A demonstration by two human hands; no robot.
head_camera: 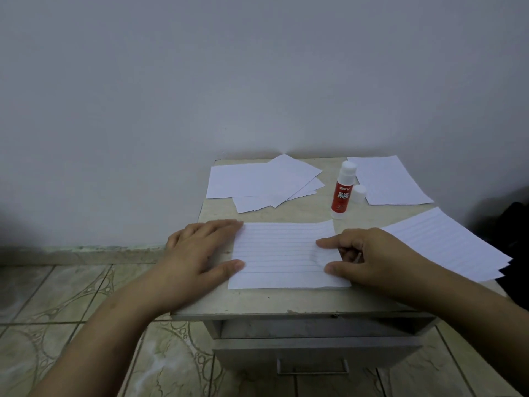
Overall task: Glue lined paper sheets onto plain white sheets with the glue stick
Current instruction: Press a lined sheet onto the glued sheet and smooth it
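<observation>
A lined sheet (282, 253) lies flat at the front middle of the small table (286, 300). My left hand (197, 253) rests flat on the sheet's left edge with its fingers straight. My right hand (369, 257) presses the sheet's right side with its index finger and thumb stretched out; the other fingers are curled under. The paper bulges slightly between those two fingertips. The red and white glue stick (341, 194) stands upright behind the sheet, with its white cap (359, 194) beside it.
Several plain white sheets (257, 181) lie fanned at the back left. Another white stack (389, 181) sits at the back right, and a stack of lined sheets (446, 242) overhangs the right edge. A drawer with a handle (313, 366) is below; the wall stands close behind.
</observation>
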